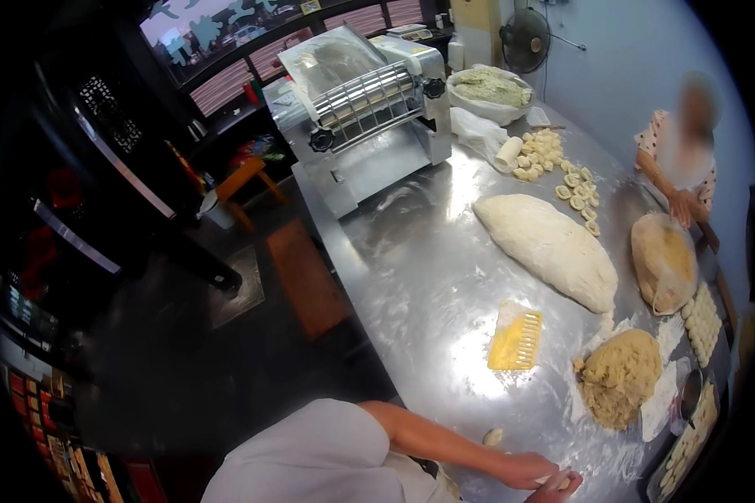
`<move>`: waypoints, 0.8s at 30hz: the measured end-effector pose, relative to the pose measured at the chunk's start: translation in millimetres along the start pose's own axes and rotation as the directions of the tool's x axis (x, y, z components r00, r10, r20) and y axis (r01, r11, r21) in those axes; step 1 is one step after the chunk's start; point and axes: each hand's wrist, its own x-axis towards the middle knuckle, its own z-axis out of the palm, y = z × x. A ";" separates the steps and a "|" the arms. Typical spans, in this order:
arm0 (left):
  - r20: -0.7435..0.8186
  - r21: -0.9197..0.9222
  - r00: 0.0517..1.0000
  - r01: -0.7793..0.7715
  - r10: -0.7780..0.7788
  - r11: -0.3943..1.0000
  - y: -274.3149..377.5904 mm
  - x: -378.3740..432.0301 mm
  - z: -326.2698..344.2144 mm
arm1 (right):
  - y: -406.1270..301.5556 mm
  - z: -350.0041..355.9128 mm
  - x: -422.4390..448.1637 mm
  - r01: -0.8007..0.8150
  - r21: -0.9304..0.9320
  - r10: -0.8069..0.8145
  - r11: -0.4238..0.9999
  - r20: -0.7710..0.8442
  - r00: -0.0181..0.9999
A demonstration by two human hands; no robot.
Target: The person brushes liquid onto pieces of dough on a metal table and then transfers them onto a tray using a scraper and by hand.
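Near the bottom edge of the view, my left hand (pixel 528 469) and my right hand (pixel 553 491) meet over the steel table (pixel 415 314). A small piece of pale dough (pixel 564 483) is held between their fingers. Only part of the right hand shows. Just left of the hands lies another small dough piece (pixel 492 437). Beyond them is a crumbly yellow-brown mound of filling (pixel 623 377) with flour (pixel 660 402) around it. A yellow plastic dough scraper (pixel 514 337), dusted with flour, lies flat farther up the table.
A large dough slab (pixel 547 248) lies mid-table, with shaped dough pieces (pixel 541 151) behind it. A dough-sheeting machine (pixel 365 113) stands at the far left. A bagged filling (pixel 664 264) sits before another person (pixel 679 157) on the right. A tray (pixel 682 446) holds flattened dough pieces.
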 end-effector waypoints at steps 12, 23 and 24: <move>0.088 -0.484 0.974 0.227 -0.210 0.845 11.0 43.2 -16.3 | 244.7 -4.6 139.9 0.437 -0.115 -0.418 0.892 0.156 0.895; -0.130 -0.237 0.981 0.113 -0.146 0.965 -9.2 39.5 -0.8 | 82.2 2.7 33.8 -0.127 0.230 -0.010 0.965 0.514 0.858; -0.032 -0.148 0.989 0.135 -0.142 0.980 -3.3 37.4 -4.3 | 86.2 -3.6 35.1 -0.153 0.206 0.033 0.966 0.488 0.872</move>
